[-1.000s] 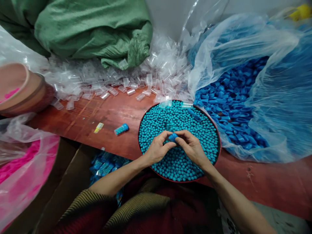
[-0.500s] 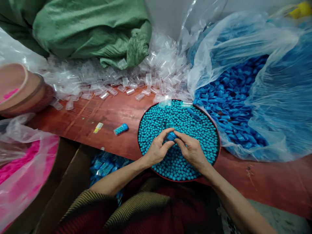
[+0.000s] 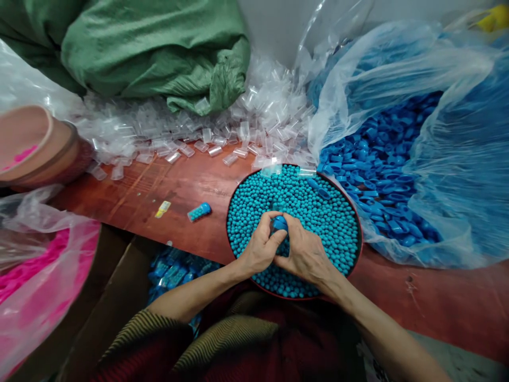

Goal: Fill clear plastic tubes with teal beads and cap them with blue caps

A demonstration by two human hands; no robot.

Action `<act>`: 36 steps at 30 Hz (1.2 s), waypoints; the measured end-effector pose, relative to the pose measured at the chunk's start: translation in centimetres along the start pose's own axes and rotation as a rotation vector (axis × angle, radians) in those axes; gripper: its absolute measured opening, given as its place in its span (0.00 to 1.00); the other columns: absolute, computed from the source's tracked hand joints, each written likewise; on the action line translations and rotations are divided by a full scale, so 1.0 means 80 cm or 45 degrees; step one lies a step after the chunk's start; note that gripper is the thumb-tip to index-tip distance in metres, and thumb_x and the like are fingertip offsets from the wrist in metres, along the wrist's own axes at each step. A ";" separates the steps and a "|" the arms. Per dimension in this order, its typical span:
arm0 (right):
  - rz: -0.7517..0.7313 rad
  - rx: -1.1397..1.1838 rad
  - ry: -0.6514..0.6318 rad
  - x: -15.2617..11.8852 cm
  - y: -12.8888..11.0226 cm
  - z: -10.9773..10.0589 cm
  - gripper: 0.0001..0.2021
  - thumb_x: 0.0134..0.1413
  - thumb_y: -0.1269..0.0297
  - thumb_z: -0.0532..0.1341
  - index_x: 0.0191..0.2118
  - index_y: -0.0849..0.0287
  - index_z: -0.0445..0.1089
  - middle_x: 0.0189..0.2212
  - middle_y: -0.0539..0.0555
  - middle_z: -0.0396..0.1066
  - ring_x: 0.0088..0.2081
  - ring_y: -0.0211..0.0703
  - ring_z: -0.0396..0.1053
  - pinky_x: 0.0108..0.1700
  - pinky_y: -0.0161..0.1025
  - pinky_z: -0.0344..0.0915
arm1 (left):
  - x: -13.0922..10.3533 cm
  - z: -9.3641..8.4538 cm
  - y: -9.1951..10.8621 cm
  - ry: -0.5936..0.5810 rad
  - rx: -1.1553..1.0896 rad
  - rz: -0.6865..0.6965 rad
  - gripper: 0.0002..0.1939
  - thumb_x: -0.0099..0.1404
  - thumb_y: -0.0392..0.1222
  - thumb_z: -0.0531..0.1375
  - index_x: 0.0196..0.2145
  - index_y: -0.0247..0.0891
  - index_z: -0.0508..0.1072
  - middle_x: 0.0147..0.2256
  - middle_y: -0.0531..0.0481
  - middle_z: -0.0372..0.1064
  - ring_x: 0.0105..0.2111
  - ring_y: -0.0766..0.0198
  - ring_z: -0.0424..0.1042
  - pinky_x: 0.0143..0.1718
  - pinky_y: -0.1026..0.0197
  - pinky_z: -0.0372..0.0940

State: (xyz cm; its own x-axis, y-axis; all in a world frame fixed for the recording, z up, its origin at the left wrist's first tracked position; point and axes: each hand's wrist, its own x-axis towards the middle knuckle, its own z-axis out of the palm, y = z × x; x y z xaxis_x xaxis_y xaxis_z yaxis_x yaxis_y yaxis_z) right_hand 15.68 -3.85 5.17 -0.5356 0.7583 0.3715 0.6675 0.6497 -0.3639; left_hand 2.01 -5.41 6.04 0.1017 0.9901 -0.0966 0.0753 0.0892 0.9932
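Note:
My left hand (image 3: 258,245) is closed, thumb and fingers pinching a small clear container with a rounded blue cap (image 3: 280,223). My right hand (image 3: 305,253) wraps round the other side of the same piece, its fingers pressed against it. Most of the clear body is hidden by my fingers. Both hands are above a round red-rimmed tub (image 3: 359,241) filled with small turquoise beads (image 3: 262,199). On the beads near the far right rim lie blue caps (image 3: 324,194), and clear empty containers (image 3: 307,171) rest at the far rim.
A filled, blue-capped container (image 3: 199,211) and a yellow-and-white scrap (image 3: 163,209) lie on the red-brown table (image 3: 131,201). Clear containers (image 3: 159,130) heap behind, beneath a green sack (image 3: 159,48). Blue caps (image 3: 369,164) spill from a plastic bag at right. Pink pieces and bowls stand left.
My right hand has shifted slightly and now closes further round the capped container, its fingers lower against it. My left hand keeps its pinch. The whole view has shifted slightly.

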 end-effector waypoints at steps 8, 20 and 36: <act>-0.065 0.075 0.198 -0.008 0.001 0.019 0.35 0.52 0.49 0.56 0.58 0.69 0.48 0.36 0.64 0.68 0.34 0.53 0.72 0.24 0.42 0.70 | -0.002 0.011 -0.006 0.123 0.073 0.084 0.07 0.64 0.40 0.51 0.41 0.38 0.61 0.31 0.53 0.61 0.31 0.67 0.63 0.36 0.64 0.61; 0.100 -0.056 -0.001 -0.013 0.023 -0.001 0.15 0.62 0.59 0.52 0.49 0.61 0.66 0.42 0.60 0.72 0.39 0.46 0.72 0.36 0.39 0.70 | -0.012 -0.125 -0.024 0.500 1.015 0.082 0.15 0.65 0.44 0.51 0.47 0.37 0.67 0.37 0.47 0.70 0.36 0.60 0.69 0.39 0.58 0.64; 0.520 -0.416 -0.234 0.024 0.115 -0.013 0.20 0.60 0.58 0.54 0.55 0.59 0.64 0.39 0.59 0.74 0.37 0.48 0.72 0.33 0.39 0.63 | 0.046 -0.010 -0.035 0.035 1.153 0.194 0.15 0.65 0.40 0.54 0.50 0.37 0.65 0.43 0.46 0.71 0.40 0.59 0.72 0.41 0.59 0.66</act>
State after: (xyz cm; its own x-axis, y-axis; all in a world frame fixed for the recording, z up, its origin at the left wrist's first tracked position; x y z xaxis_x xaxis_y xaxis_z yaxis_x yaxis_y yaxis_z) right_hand 21.29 3.53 3.41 -0.2613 0.9611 0.0899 0.9500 0.2726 -0.1523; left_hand 1.38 -1.90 2.94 0.1512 0.9875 0.0442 0.8125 -0.1496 0.5634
